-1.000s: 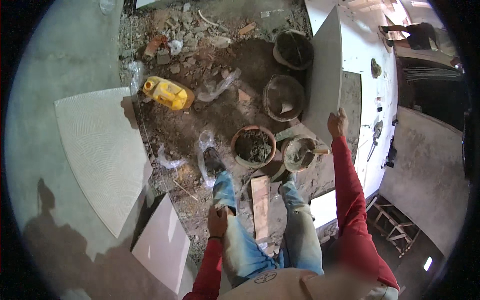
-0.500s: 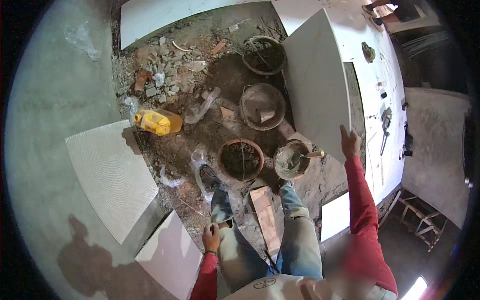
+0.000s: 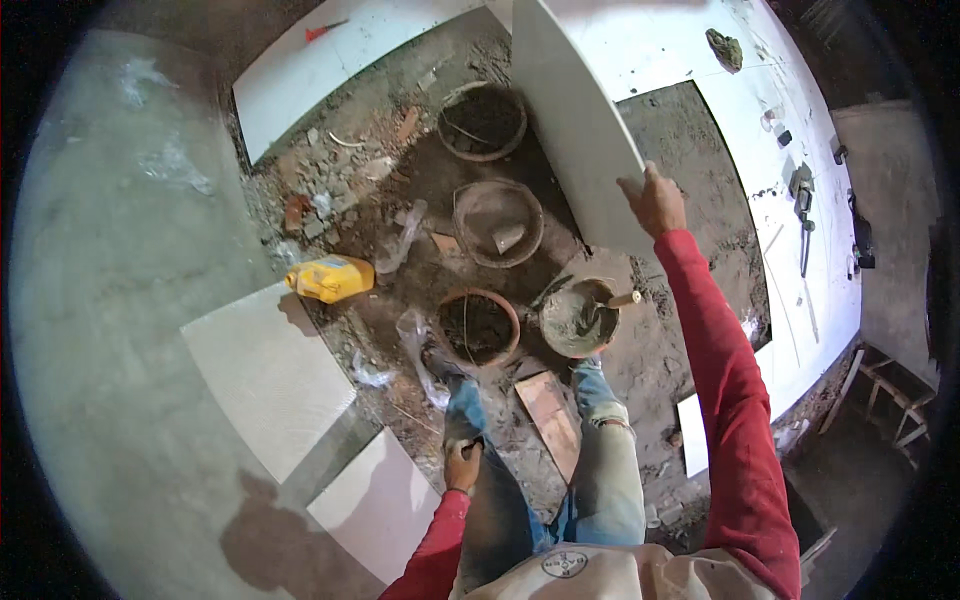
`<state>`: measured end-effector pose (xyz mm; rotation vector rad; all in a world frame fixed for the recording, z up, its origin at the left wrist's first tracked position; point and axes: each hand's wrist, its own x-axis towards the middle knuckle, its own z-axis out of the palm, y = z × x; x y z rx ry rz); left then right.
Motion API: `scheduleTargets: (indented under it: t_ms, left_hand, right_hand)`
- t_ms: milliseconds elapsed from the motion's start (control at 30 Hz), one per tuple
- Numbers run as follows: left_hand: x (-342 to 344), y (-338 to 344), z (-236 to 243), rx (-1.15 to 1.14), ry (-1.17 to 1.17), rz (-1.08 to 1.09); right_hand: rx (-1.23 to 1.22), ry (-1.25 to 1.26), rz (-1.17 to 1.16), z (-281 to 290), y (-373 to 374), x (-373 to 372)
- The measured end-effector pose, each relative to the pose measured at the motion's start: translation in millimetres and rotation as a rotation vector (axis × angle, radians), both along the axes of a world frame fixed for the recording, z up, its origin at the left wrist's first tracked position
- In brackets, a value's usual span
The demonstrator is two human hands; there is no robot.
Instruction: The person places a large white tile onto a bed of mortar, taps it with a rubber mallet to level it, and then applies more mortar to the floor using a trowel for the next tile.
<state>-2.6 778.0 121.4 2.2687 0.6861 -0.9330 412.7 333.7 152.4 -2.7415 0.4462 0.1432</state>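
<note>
With right hand point(image 3: 655, 203) clamped on the near corner of a large pale tile point(image 3: 575, 125), holds it tilted on edge over bare dirt point(image 3: 643, 345), near a tub of grey mix point(image 3: 560, 348) and a trowel point(image 3: 625, 299). Rests left hand point(image 3: 462, 466), half curled, on the left leg of the jeans point(image 3: 500, 512); cannot tell whether gripping them.

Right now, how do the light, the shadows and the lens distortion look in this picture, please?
Head view: laid white tiles look bright, their edges bent by the fisheye, and the rim goes black; head view: the upright tile at the right hand shows a greyer, shaded face; head view: a person's shadow falls at lower left on the concrete floor.
</note>
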Motion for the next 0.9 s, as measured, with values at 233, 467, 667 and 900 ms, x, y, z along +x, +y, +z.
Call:
scheduleTargets:
  t_ms: [233, 467, 667, 900]
  left_hand:
    - [16.1, 27.2, -21.1, 0.059, -0.009, 0.026]
    - [24.6, 112.7, -23.3, -0.174, -0.074, 0.390]
    - [32.4, 186.0, -12.0, -0.109, -0.124, 0.310]
    - [24.8, 213.8, -19.5, -0.193, 0.010, 0.451]
  right_hand:
    - [0.001, -0.071, -0.055, -1.8, 49.1, -6.8]
    - [-0.008, 0.037, -0.126, 1.8, 104.6, -3.2]
    - [-0.238, -0.060, -0.264, 12.1, 137.3, -4.4]
    - [-0.863, -0.055, -0.133, -11.9, 172.2, -11.5]
